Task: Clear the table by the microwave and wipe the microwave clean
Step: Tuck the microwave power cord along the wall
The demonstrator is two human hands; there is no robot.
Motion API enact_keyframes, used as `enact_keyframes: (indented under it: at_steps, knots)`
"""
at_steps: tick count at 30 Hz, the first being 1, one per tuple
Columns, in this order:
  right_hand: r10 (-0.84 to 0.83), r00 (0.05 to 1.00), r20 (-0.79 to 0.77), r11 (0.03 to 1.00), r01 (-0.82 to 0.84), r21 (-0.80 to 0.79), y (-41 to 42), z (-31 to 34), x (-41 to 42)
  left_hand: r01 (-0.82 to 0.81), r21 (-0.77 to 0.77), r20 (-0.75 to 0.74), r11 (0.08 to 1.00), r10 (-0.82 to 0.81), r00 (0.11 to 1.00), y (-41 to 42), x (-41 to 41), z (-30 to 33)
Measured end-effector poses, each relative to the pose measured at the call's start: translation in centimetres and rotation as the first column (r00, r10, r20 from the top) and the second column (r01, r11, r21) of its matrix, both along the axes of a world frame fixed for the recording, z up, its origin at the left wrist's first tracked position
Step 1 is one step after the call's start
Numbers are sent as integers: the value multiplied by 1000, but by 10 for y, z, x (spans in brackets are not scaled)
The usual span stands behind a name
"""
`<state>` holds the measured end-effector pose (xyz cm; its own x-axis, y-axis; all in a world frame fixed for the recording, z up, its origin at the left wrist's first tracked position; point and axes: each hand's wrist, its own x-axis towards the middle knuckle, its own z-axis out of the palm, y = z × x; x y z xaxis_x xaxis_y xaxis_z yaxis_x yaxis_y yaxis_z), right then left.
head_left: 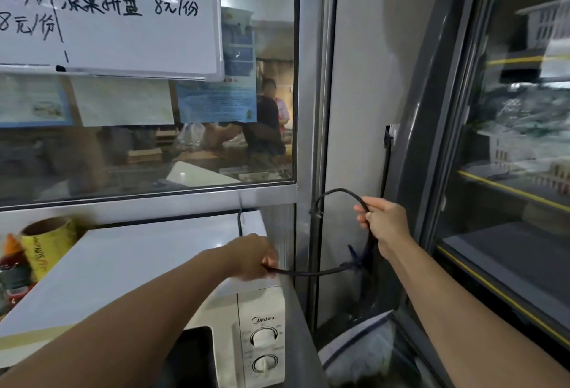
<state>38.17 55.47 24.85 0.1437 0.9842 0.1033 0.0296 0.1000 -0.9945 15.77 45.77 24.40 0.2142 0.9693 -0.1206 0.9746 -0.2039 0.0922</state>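
We cannot see much of the bench (pixel 300 320): only a grey strip of its edge shows to the right of the microwave, and whatever lies on its surface is out of frame. The microwave (pixel 172 252) sits in the lower left and centre of the frame, its door mostly covered by the left forearm and cut off at the bottom edge; only the white control panel with its two dials (pixel 264 349) and the Midea logo are plain to read. At the far left a yellow paper roll (pixel 46 246) and a red-capped bottle (pixel 14 256) stand beside the microwave, both partly cut off and blurred.

The black power cord (pixel 320 272) runs from the top rear of the microwave down under the left hand, then sags across the gap towards the lower centre-right and loops up to the right hand. Where it goes past a dark blue tie (pixel 356 259) is hard to make out against the dark frame.

The left hand (pixel 254 256), at the right edge of the microwave's top, has its grip clenched around the cord. The right hand (pixel 384 222), right of centre, pinches the top of the loop between thumb and curled fingers. A wall socket (pixel 391 133) with a plug in it sits higher on the grey wall.
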Motion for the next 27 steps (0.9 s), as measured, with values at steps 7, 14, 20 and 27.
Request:
enact_keyframes:
  at_steps: [7,14,20,27]
  knots:
    - [111,994,-16,994,-110,11,19,-11,-2,-54,224,-125,973,84,989,26,-19,-10]
    - [245,969,39,966,-247,79,25,-9,-6,-95,390,26,916,92,995,54,-5,-16]
    - [303,948,100,944,-313,108,34,-9,0,-174,452,110,875,138,984,77,9,-5]
    - [362,925,116,925,-371,77,43,-16,12,-118,397,57,910,104,993,102,25,4]
